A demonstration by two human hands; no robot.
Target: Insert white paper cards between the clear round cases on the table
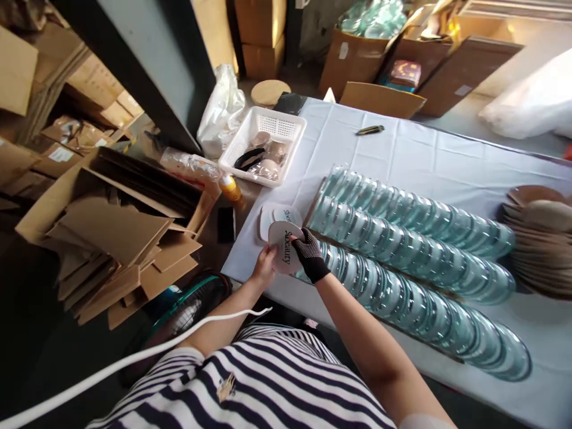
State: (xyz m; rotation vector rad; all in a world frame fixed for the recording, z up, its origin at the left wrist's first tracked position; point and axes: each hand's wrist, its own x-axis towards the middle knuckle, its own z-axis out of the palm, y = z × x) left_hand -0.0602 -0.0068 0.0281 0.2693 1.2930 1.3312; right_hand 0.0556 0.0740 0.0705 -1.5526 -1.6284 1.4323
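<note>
Between my two hands is a white oval card [282,257] with dark "beauty" lettering. Bare fingers of my left hand [265,263] grip its left edge. My right hand [309,253], in a black fingerless glove with pale dots, pinches its right side with the thumb on the front. Just behind it, more white printed cards [267,219] lie on the cloth-covered table [277,290]. To the right of my gloved hand, long rows of clear greenish glass pieces [402,217] stand packed edge to edge.
A white plastic basket [294,117] with small items sits at the table's far left, near a yellow bottle [229,187]. A utility knife [370,130] lies at the back. Brown discs [543,256] are stacked at right. A carton of cardboard pieces [111,229] stands left.
</note>
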